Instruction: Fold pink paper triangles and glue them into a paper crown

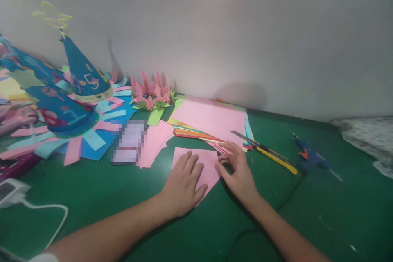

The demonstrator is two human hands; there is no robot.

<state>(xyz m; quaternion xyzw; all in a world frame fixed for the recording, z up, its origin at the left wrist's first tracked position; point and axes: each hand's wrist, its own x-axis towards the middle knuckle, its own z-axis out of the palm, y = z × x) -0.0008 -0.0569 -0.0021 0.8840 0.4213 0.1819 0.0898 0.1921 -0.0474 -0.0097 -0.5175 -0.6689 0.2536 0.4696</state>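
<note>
My left hand (186, 182) lies flat on a small piece of pink paper (207, 161), its fingers spread and pressing it to the table. The paper's lower right side runs at a slant, with the part under the palm hidden. At the right edge of this paper is my right hand (236, 172), its thumb and index finger curled close together on the edge and the other fingers raised. Just beyond that hand, a yellow utility knife (276, 159) with its blade out rests partly on a stack of coloured paper (211, 114).
Blue cone hats (81, 63) and a pink paper crown (150, 94) stand at the back left. Pink sheets (156, 143) lie beside a blurred phone-like rectangle (129, 143). A blue glue gun (310, 153) is at right. A white cable (61, 206) curves across the left of the green table (172, 237).
</note>
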